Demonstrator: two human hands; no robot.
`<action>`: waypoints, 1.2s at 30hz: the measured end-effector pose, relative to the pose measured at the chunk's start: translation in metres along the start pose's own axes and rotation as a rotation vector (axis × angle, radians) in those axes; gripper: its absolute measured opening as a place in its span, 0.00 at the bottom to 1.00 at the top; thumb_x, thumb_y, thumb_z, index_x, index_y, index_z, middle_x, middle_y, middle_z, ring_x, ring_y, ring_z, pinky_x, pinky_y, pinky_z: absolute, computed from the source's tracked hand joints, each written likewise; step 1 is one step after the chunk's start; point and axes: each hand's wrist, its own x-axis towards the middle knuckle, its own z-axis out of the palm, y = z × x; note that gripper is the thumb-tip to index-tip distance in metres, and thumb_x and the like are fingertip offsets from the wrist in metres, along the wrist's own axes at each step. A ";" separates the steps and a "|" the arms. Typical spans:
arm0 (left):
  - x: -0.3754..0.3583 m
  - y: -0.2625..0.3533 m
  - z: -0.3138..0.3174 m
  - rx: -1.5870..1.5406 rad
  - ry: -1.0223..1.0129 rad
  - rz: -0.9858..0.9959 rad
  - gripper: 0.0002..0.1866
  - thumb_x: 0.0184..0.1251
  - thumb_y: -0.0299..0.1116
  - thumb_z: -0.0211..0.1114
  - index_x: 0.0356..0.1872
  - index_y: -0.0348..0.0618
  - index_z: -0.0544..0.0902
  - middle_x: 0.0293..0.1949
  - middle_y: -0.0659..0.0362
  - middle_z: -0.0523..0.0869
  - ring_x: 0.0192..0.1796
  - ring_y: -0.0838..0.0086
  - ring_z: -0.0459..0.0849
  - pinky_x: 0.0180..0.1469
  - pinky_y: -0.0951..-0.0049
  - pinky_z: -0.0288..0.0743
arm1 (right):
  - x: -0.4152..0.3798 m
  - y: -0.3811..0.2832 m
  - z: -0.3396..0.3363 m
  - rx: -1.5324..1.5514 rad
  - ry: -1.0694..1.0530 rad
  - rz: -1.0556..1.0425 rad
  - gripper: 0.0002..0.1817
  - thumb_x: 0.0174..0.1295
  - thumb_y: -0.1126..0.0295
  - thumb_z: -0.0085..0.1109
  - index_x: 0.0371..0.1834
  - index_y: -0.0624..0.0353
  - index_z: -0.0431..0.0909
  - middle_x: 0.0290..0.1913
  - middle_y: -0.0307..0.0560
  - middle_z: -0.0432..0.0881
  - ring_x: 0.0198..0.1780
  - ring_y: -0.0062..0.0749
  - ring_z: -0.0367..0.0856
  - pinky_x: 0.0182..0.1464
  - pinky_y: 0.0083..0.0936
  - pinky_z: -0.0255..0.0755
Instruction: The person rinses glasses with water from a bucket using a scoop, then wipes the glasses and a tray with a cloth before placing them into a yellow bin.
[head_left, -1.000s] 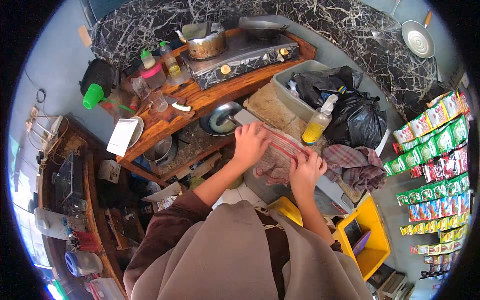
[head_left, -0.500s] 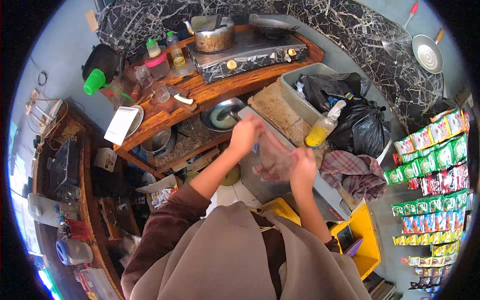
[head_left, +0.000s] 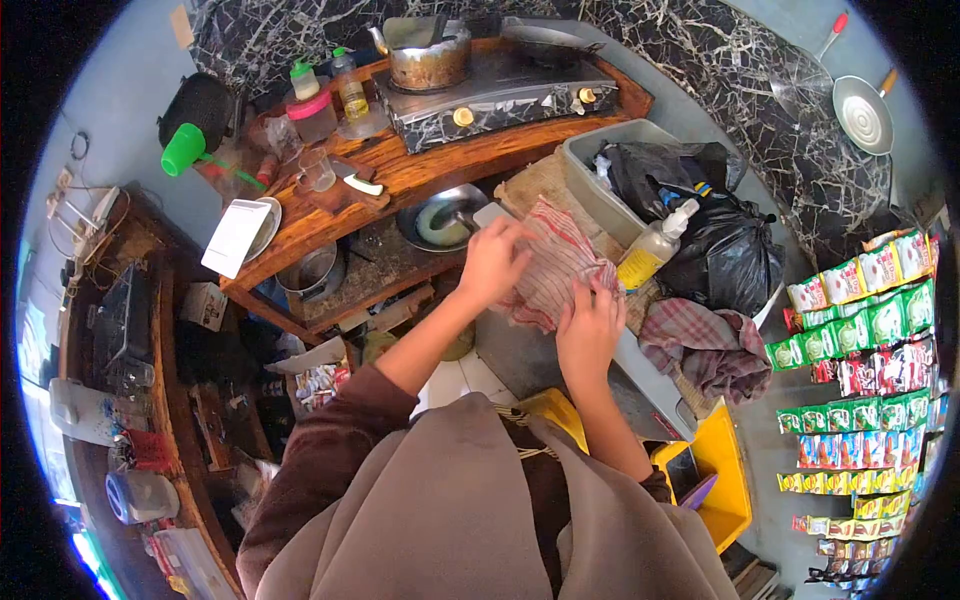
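Stretching across the back, the wooden table was the biggest piece. In front & to the R ran a smaller grey-edged surface; on its far side sat a grey tub, & below its near R end stood a yellow crate. Next in size: the stove on the table, a tan mat partly covering the grey-edged surface, & black plastic bags in & over the tub. A checked cloth lay bunched at R, near the bags.

The striped cloth lay over the mat & grey edge, approx. mid-view, spread but rumpled, its near L corner seemingly hanging past the edge. Just beside it, on the R, was a spray bottle.

L hand was at the cloth's near L edge, fingers loosely bent & a bit blurred; couldn't tell if they gripped fabric. R hand was at the near R corner, fingers curled, tips on the cloth; any pinch was hidden.

Step in hand, prob.: two-handed handling of the cloth by its near edge. Next move, I'd judge, called for light, even fingertip contact at both corners & care re: the bottle, since a sideways tug could've knocked it.
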 end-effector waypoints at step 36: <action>-0.460 -0.284 -0.538 0.470 1.802 -0.825 0.24 0.54 0.32 0.59 0.51 0.31 0.64 0.50 0.47 0.68 0.56 0.64 0.66 0.59 0.68 0.56 | -0.180 -0.765 0.253 1.555 -1.157 -0.786 0.14 0.53 0.68 0.57 0.42 0.62 0.73 0.38 0.50 0.76 0.38 0.31 0.77 0.40 0.24 0.71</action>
